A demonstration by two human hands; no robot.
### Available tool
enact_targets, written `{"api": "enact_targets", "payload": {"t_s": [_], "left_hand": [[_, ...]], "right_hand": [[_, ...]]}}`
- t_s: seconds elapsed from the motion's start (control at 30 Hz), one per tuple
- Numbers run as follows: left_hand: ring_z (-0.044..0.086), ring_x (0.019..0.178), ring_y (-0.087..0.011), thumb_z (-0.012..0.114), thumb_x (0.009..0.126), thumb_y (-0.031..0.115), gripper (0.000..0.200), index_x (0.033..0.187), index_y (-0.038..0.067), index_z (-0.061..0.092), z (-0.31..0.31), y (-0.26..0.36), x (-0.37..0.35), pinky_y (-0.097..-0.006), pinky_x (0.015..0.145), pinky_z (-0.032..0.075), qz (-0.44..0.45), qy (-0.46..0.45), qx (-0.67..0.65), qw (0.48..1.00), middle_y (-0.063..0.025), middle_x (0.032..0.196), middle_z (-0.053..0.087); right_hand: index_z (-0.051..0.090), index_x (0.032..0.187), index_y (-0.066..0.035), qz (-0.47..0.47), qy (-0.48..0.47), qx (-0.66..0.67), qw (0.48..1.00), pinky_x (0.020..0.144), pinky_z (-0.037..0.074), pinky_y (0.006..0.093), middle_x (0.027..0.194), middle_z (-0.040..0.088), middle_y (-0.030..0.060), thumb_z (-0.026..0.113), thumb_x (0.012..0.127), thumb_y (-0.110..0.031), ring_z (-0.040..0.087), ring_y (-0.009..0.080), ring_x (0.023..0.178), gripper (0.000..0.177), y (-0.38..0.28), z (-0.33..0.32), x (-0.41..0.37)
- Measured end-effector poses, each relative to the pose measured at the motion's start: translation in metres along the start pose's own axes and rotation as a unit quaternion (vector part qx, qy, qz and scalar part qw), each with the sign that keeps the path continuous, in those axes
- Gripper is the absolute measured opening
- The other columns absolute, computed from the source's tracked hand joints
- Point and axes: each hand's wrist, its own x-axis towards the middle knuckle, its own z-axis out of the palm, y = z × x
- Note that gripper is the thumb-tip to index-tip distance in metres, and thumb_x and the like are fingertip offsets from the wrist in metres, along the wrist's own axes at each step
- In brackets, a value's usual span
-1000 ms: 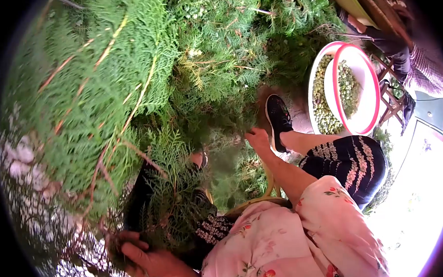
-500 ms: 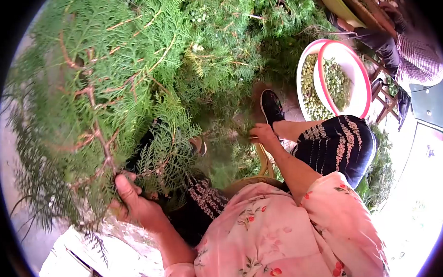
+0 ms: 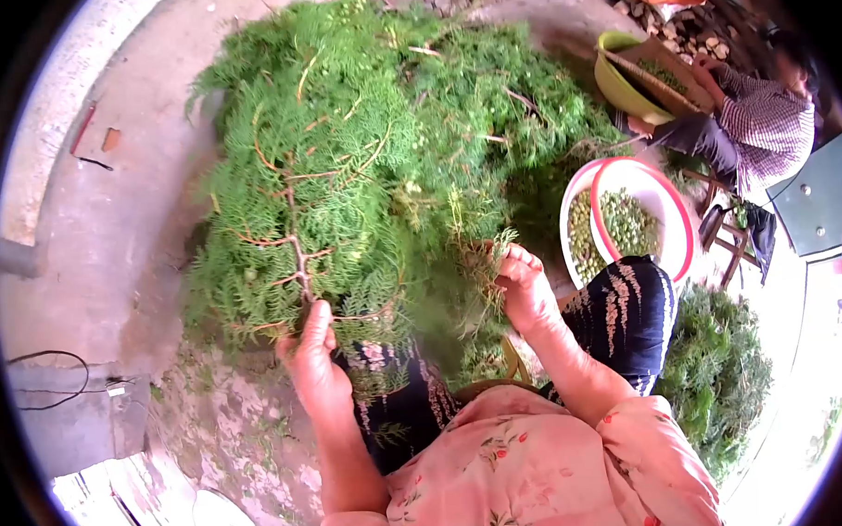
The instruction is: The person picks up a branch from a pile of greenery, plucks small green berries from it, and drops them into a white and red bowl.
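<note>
My left hand (image 3: 319, 367) is closed round the woody lower end of a large evergreen branch (image 3: 298, 253), thumb on top of the stem. Its flat, scaly green sprays fan out away from me over a heap of similar branches (image 3: 471, 94). My right hand (image 3: 530, 292) is closed, fingertips pinched on a small leafy sprig (image 3: 486, 270) to the right of the branch. Beyond that hand stands a white basin with a red rim (image 3: 685, 244), holding many small greenish cones or berries (image 3: 628, 220). A second red rim crosses the basin's middle.
Another person in a checked shirt (image 3: 770, 121) sits at the upper right beside a yellow-green basin (image 3: 616, 82) and a wicker tray (image 3: 651, 79). More cut greenery (image 3: 717, 373) lies at my right. A black cable (image 3: 49, 353) is at the left.
The branch in my left hand has shifted right and away from me, lower over the heap. My right hand has risen and now pinches a sprig. The view takes in more floor.
</note>
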Motion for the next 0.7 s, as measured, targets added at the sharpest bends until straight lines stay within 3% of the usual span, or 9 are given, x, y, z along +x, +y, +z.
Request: {"api": "enact_targets", "payload": {"t_s": [0.03, 0.1, 0.13, 0.2, 0.3, 0.4, 0.43, 0.67, 0.7], "left_hand": [[0.044, 0.054, -0.0066, 0.072, 0.071, 0.005, 0.018, 0.083, 0.006, 0.059, 0.001, 0.004, -0.003, -0.0195, 0.047, 0.032, -0.027, 0.004, -0.016, 1.000, -0.0007, 0.072, 0.059], [0.047, 0.053, -0.0077, 0.072, 0.071, 0.004, 0.019, 0.082, 0.006, 0.058, 0.011, 0.014, -0.013, -0.0196, 0.047, 0.033, -0.068, 0.011, -0.050, 0.996, -0.0021, 0.072, 0.060], [0.047, 0.052, -0.0083, 0.073, 0.070, 0.003, 0.020, 0.082, 0.006, 0.057, 0.013, 0.018, -0.021, -0.0206, 0.047, 0.035, -0.076, -0.021, -0.065, 0.995, -0.0027, 0.072, 0.060], [0.049, 0.052, -0.0068, 0.071, 0.073, 0.009, 0.016, 0.085, 0.005, 0.060, 0.017, 0.016, -0.035, -0.0183, 0.045, 0.035, -0.051, -0.078, -0.052, 0.994, -0.0013, 0.070, 0.060], [0.051, 0.057, -0.0069, 0.072, 0.071, 0.005, 0.021, 0.087, 0.007, 0.059, 0.031, 0.017, -0.056, -0.0183, 0.048, 0.037, -0.089, -0.033, -0.105, 0.990, -0.0007, 0.074, 0.062], [0.053, 0.058, -0.0086, 0.072, 0.069, 0.002, 0.023, 0.087, 0.005, 0.059, 0.035, 0.023, -0.067, -0.0208, 0.049, 0.039, -0.072, -0.080, -0.152, 0.982, -0.0017, 0.076, 0.062], [0.061, 0.074, -0.0164, 0.065, 0.072, -0.006, 0.033, 0.103, -0.003, 0.055, 0.035, 0.026, -0.080, -0.0257, 0.068, 0.049, -0.062, -0.101, -0.154, 0.981, -0.0106, 0.092, 0.063], [0.058, 0.075, -0.0148, 0.067, 0.072, -0.001, 0.040, 0.107, -0.002, 0.046, 0.042, 0.015, -0.088, -0.0271, 0.067, 0.047, -0.069, -0.045, -0.122, 0.989, -0.0098, 0.090, 0.061], [0.058, 0.070, -0.0150, 0.072, 0.066, -0.005, 0.053, 0.106, 0.005, 0.038, 0.041, 0.011, -0.081, -0.0274, 0.058, 0.044, -0.085, -0.031, -0.149, 0.985, -0.0078, 0.083, 0.061]], "right_hand": [[0.052, 0.079, -0.011, -0.006, -0.015, -0.010, 1.000, 0.058, 0.036, 0.0238, 0.070, 0.047, -0.0063, 0.059, 0.070, -0.007, 0.043, 0.0046, 0.064, 0.012, -0.014, 0.018, -0.012], [0.060, 0.102, -0.004, -0.028, -0.032, -0.053, 0.998, 0.076, 0.046, 0.0295, 0.087, 0.057, -0.0026, 0.062, 0.072, -0.010, 0.053, 0.0082, 0.081, 0.030, -0.022, 0.036, -0.021], [0.060, 0.102, -0.002, -0.010, -0.062, 0.000, 0.998, 0.078, 0.045, 0.0294, 0.086, 0.057, -0.0021, 0.062, 0.074, -0.004, 0.053, 0.0082, 0.083, 0.028, -0.046, 0.068, -0.045], [0.057, 0.079, -0.006, -0.078, -0.088, -0.072, 0.990, 0.061, 0.042, 0.0187, 0.071, 0.054, -0.0064, 0.063, 0.077, -0.001, 0.048, 0.0014, 0.067, 0.008, -0.021, 0.075, -0.046], [0.056, 0.079, -0.005, -0.076, -0.090, 0.014, 0.993, 0.066, 0.043, 0.0181, 0.072, 0.054, -0.0056, 0.063, 0.075, 0.005, 0.049, 0.0034, 0.069, 0.013, 0.022, 0.087, -0.052], [0.057, 0.079, -0.004, -0.100, -0.103, -0.062, 0.988, 0.070, 0.045, 0.0185, 0.079, 0.056, -0.0032, 0.064, 0.074, 0.009, 0.052, 0.0044, 0.072, 0.016, 0.011, 0.107, -0.073], [0.057, 0.079, -0.004, -0.108, -0.113, -0.054, 0.986, 0.070, 0.046, 0.0185, 0.080, 0.056, -0.0030, 0.064, 0.074, 0.009, 0.052, 0.0045, 0.073, 0.015, -0.006, 0.105, -0.083], [0.058, 0.083, -0.003, -0.109, -0.123, -0.047, 0.985, 0.073, 0.046, 0.0195, 0.088, 0.059, 0.0007, 0.062, 0.075, 0.009, 0.054, 0.0062, 0.078, 0.014, -0.005, 0.092, -0.091], [0.058, 0.083, -0.002, -0.115, -0.124, -0.038, 0.985, 0.073, 0.046, 0.0199, 0.089, 0.059, 0.0010, 0.062, 0.075, 0.009, 0.055, 0.0066, 0.079, 0.014, -0.004, 0.093, -0.092]]}}
